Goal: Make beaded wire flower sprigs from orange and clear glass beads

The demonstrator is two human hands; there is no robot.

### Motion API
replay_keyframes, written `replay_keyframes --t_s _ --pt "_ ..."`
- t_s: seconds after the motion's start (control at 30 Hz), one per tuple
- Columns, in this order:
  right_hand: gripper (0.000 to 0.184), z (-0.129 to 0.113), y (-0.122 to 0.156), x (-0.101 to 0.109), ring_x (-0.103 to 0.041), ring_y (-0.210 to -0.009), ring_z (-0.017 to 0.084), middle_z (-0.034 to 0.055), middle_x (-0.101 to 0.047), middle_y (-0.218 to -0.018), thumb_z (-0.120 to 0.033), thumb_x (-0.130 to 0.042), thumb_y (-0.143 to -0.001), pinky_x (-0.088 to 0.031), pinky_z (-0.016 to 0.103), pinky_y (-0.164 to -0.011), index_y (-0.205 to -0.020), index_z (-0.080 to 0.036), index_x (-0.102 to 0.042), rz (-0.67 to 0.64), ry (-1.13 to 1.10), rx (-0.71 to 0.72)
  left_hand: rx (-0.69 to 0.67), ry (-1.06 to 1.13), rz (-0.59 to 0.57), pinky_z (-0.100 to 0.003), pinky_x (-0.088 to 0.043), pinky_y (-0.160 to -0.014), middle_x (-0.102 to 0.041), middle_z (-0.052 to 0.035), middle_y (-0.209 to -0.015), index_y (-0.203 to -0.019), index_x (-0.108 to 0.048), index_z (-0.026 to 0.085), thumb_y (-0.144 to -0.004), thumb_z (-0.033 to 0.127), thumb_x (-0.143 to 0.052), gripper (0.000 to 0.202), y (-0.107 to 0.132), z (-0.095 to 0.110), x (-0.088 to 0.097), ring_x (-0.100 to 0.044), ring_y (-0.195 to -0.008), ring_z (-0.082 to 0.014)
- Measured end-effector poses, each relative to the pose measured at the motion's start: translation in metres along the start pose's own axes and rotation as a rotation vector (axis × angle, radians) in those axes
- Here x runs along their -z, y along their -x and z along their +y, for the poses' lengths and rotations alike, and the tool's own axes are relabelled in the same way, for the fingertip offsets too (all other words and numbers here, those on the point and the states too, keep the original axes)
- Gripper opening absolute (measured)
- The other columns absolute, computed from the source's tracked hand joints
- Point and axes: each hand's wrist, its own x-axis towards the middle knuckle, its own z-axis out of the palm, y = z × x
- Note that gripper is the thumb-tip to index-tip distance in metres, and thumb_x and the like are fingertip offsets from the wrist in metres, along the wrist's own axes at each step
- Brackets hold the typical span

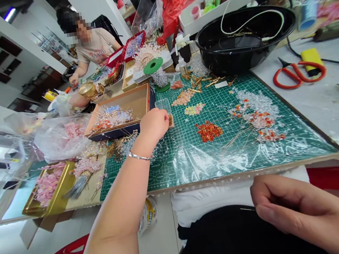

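Observation:
My left hand (154, 126), with a silver bangle on its wrist, reaches over a green cutting mat (218, 108). Its bunched fingers are at a small clear plastic box (163, 106), and I cannot tell whether they grip anything. Orange beads (209, 131), pale crystal beads (257, 104) and loose gold wires (203, 84) lie on the mat, under and around a clear plastic sheet. My right hand (285, 207) is low over my black clothing, off the table, pinching a thin gold wire (247, 209) between its fingers.
A cardboard tray (125, 94) of beaded sprays stands left of my left hand. Further back are a black bowl (235, 12) and red-handled scissors (298, 74). A co-worker (92, 44) works across the table among boxes and bags. Red chairs stand below the table edge.

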Motion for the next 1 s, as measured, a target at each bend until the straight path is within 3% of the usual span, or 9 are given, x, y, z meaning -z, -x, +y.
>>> replay_keyframes --t_s 0.2,0.33,0.43,0.5,0.57,0.63,0.73,0.83,1.0 --pt "0.055 -0.007 0.005 0.001 -0.027 -0.059 0.014 -0.005 -0.034 -0.065 -0.075 -0.048 -0.089 -0.028 0.023 -0.051 -0.072 -0.023 -0.045 -0.04 0.021 0.015 0.009 0.113 -0.003 -0.034 -0.046 -0.071 -0.064 -0.0082 -0.086 -0.072 -0.069 0.019 -0.084 0.015 -0.053 0.02 0.001 0.004 0.001 -0.06 -0.078 -0.023" --pt "0.056 -0.012 0.007 0.001 -0.029 -0.059 0.013 -0.0051 -0.034 -0.065 -0.076 -0.047 -0.088 -0.03 0.022 -0.051 -0.07 -0.023 -0.044 -0.034 0.049 0.042 0.058 0.264 0.043 -0.035 -0.046 -0.076 -0.063 -0.0084 -0.088 -0.073 -0.066 0.018 -0.083 0.014 -0.055 0.015 0.004 0.006 0.014 -0.059 -0.082 -0.0229" --pt "0.058 -0.013 0.008 0.001 -0.029 -0.057 0.013 -0.0053 -0.034 -0.063 -0.077 -0.046 -0.088 -0.031 0.022 -0.049 -0.069 -0.023 -0.043 -0.005 0.043 0.071 0.084 0.456 0.059 -0.032 -0.047 -0.074 -0.064 -0.0069 -0.088 -0.081 -0.064 0.017 -0.088 0.02 -0.054 0.012 0.022 0.021 0.028 -0.058 -0.08 -0.0192" --pt "0.057 -0.013 0.008 0.002 -0.031 -0.055 0.013 -0.0049 -0.036 -0.061 -0.076 -0.047 -0.088 -0.032 0.022 -0.047 -0.068 -0.023 -0.044 0.07 0.048 0.097 0.079 0.623 0.032 -0.027 -0.047 -0.066 -0.064 -0.004 -0.086 -0.095 -0.063 0.018 -0.094 0.031 -0.05 0.018 0.047 0.042 0.034 -0.056 -0.071 -0.0143" --pt "0.054 -0.014 0.009 0.002 -0.035 -0.054 0.013 -0.0043 -0.039 -0.06 -0.072 -0.051 -0.089 -0.034 0.021 -0.046 -0.067 -0.024 -0.047 0.186 0.057 0.146 0.065 0.82 -0.053 -0.023 -0.04 -0.053 -0.057 0.001 -0.074 -0.099 -0.062 0.019 -0.095 0.038 -0.049 0.023 0.079 0.07 0.036 -0.045 -0.055 -0.0092" --pt "0.05 -0.018 0.01 0.0 -0.038 -0.052 0.013 -0.0039 -0.042 -0.058 -0.066 -0.054 -0.091 -0.037 0.02 -0.045 -0.065 -0.024 -0.049 0.29 0.074 0.218 0.126 1.45 -0.317 -0.02 -0.031 -0.047 -0.05 0.0041 -0.07 -0.092 -0.061 0.018 -0.086 0.035 -0.064 0.018 0.111 0.097 0.036 -0.035 -0.049 -0.0048" --pt "0.045 -0.025 0.012 -0.004 -0.04 -0.049 0.012 -0.004 -0.045 -0.055 -0.058 -0.055 -0.094 -0.038 0.019 -0.042 -0.065 -0.024 -0.051 0.394 0.125 0.322 0.265 1.92 -0.561 -0.017 -0.02 -0.044 -0.045 0.0057 -0.066 -0.081 -0.06 0.016 -0.079 0.029 -0.074 0.019 0.144 0.126 0.036 -0.028 -0.048 -0.0018" --pt "0.043 -0.028 0.013 -0.008 -0.041 -0.046 0.011 -0.0044 -0.045 -0.053 -0.052 -0.054 -0.097 -0.038 0.019 -0.04 -0.064 -0.024 -0.05 0.432 0.176 0.413 0.368 2.08 -0.64 -0.015 -0.015 -0.042 -0.046 0.0046 -0.064 -0.079 -0.062 0.014 -0.077 0.026 -0.077 0.019 0.155 0.136 0.04 -0.029 -0.05 -0.0025" --pt "0.038 -0.026 0.014 -0.012 -0.04 -0.045 0.011 -0.005 -0.044 -0.052 -0.042 -0.056 -0.097 -0.036 0.019 -0.039 -0.064 -0.024 -0.048 0.445 0.225 0.478 0.422 2.133 -0.668 -0.014 -0.013 -0.041 -0.046 0.0038 -0.062 -0.077 -0.064 0.013 -0.075 0.026 -0.08 0.02 0.157 0.136 0.042 -0.03 -0.051 -0.0026"
